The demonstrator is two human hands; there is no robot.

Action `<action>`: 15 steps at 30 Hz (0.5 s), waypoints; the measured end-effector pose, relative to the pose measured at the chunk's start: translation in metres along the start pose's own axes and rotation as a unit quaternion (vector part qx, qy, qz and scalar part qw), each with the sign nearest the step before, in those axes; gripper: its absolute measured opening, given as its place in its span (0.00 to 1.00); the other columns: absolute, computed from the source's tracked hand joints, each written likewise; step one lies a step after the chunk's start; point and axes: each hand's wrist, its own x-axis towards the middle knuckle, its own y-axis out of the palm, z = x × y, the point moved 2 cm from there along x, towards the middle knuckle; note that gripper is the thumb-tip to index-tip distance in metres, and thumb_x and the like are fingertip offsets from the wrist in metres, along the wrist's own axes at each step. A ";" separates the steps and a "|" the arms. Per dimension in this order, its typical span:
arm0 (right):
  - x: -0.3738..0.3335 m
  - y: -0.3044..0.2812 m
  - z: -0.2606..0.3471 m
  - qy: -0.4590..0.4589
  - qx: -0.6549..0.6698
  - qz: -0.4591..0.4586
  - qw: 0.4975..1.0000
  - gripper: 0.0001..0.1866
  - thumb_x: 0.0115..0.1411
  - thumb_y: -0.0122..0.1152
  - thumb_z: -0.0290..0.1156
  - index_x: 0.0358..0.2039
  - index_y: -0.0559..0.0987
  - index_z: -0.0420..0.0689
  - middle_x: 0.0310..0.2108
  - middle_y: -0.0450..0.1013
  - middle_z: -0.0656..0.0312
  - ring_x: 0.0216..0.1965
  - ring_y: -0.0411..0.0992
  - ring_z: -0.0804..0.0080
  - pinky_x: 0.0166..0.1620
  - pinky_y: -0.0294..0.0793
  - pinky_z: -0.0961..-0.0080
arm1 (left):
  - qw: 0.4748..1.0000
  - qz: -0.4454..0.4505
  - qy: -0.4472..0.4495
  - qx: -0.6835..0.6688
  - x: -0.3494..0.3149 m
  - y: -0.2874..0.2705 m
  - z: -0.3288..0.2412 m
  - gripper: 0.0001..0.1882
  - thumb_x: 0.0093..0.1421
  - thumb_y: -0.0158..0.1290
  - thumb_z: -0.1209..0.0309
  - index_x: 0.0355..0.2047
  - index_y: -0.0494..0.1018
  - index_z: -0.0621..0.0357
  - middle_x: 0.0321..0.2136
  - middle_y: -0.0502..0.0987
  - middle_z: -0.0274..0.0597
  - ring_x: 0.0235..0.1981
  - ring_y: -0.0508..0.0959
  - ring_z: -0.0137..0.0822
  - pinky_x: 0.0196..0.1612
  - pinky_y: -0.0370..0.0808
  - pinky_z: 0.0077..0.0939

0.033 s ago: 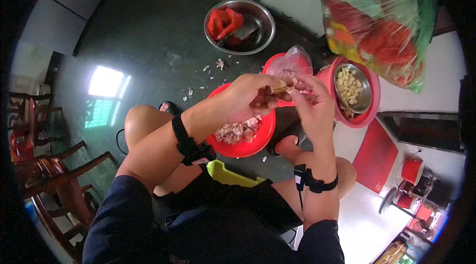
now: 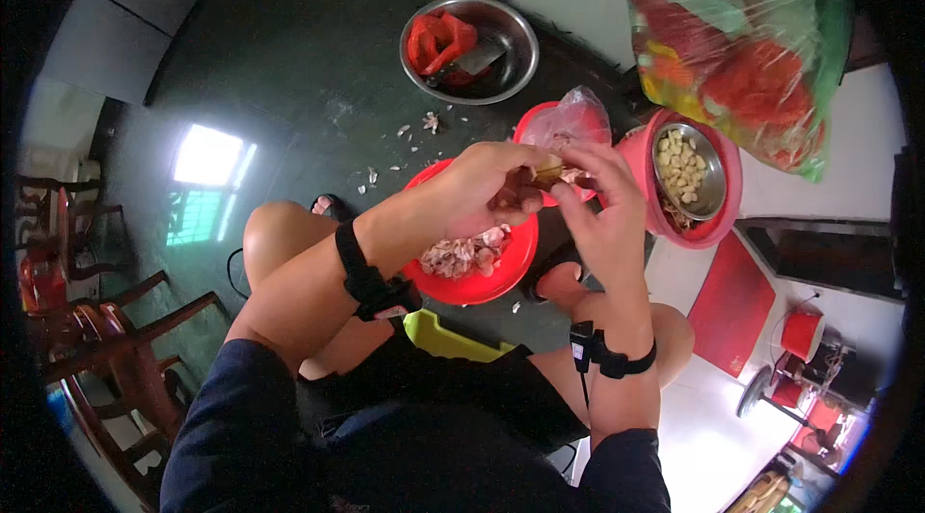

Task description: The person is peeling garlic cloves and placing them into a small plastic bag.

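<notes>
In front of me, above the red basins, my left hand (image 2: 487,187) is closed on a small yellowish piece (image 2: 547,171) that looks like a garlic clove. My right hand (image 2: 609,210) meets it from the other side, thumb and fingertips bent around the same piece. Fingers hide part of it. Under my left hand, a red basin (image 2: 525,258) holds many unpeeled garlic cloves (image 2: 464,257). Just beyond the hands stands a second red basin (image 2: 532,116) with a clear plastic bag (image 2: 583,114) in it. To the right, a metal bowl (image 2: 715,200) of pale peeled cloves (image 2: 679,168) rests in a pink basin (image 2: 729,161).
A large metal basin (image 2: 525,60) farther off holds a red bag (image 2: 438,43) and a cleaver (image 2: 479,57). Bits of skin (image 2: 431,122) lie on the dark floor. A filled plastic bag (image 2: 732,60) hangs at upper right. Wooden chairs (image 2: 116,340) stand left; a green stool (image 2: 448,337) is beneath me.
My right fingers have shifted slightly around the small piece, and the piece has turned a little. The view has moved very slightly; the basins stay where they were.
</notes>
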 end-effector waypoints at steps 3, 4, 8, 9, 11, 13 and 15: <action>-0.001 0.017 0.015 -0.170 -0.078 0.029 0.982 0.19 0.55 0.66 0.18 0.50 0.79 0.38 0.47 0.77 0.53 0.47 0.78 0.58 0.51 0.77 0.67 | 0.984 0.001 0.088 0.157 -0.008 -0.002 0.000 0.16 0.71 0.49 0.59 0.47 0.77 0.58 0.31 0.77 0.33 0.25 0.72 0.26 0.24 0.65 0.19; 0.001 0.019 0.013 -0.150 -0.075 0.021 0.986 0.19 0.55 0.67 0.19 0.49 0.79 0.38 0.46 0.77 0.53 0.47 0.78 0.57 0.50 0.77 0.68 | 0.971 0.001 0.114 0.209 -0.010 -0.001 -0.001 0.17 0.72 0.48 0.58 0.46 0.77 0.58 0.30 0.77 0.34 0.25 0.72 0.27 0.24 0.65 0.19; 0.004 0.032 0.013 -0.120 -0.046 0.008 0.992 0.18 0.55 0.67 0.18 0.47 0.80 0.38 0.45 0.77 0.53 0.45 0.78 0.60 0.50 0.77 0.70 | 1.000 -0.014 -0.001 0.016 -0.016 -0.002 -0.006 0.19 0.72 0.47 0.53 0.44 0.76 0.55 0.29 0.75 0.33 0.25 0.73 0.28 0.25 0.67 0.20; 0.005 0.036 0.013 -0.111 -0.027 0.003 0.993 0.17 0.55 0.67 0.18 0.47 0.80 0.38 0.44 0.77 0.54 0.45 0.78 0.62 0.49 0.77 0.71 | 1.000 -0.009 0.002 0.014 -0.017 -0.004 -0.008 0.19 0.72 0.47 0.52 0.45 0.76 0.54 0.29 0.75 0.32 0.26 0.73 0.28 0.26 0.67 0.21; 0.007 0.039 0.006 -0.096 0.031 0.010 0.995 0.17 0.55 0.66 0.17 0.46 0.80 0.37 0.45 0.77 0.54 0.45 0.77 0.64 0.49 0.77 0.71 | 1.000 0.015 0.004 -0.008 -0.017 -0.005 -0.011 0.19 0.71 0.47 0.51 0.44 0.76 0.53 0.30 0.75 0.33 0.28 0.74 0.29 0.28 0.69 0.22; 0.009 0.040 0.012 -0.107 -0.006 0.018 0.994 0.17 0.55 0.66 0.17 0.46 0.80 0.37 0.46 0.77 0.53 0.46 0.77 0.65 0.50 0.77 0.71 | 0.999 0.039 0.007 -0.029 -0.016 -0.001 -0.011 0.20 0.71 0.48 0.49 0.44 0.76 0.52 0.31 0.76 0.33 0.29 0.74 0.30 0.30 0.71 0.23; 0.012 0.043 0.016 -0.102 -0.015 0.027 0.994 0.16 0.55 0.66 0.17 0.45 0.80 0.36 0.46 0.76 0.52 0.46 0.77 0.61 0.50 0.77 0.69 | 0.998 -0.048 0.020 -0.024 -0.013 0.002 -0.007 0.20 0.73 0.46 0.50 0.41 0.75 0.53 0.33 0.77 0.34 0.33 0.76 0.31 0.36 0.74 0.30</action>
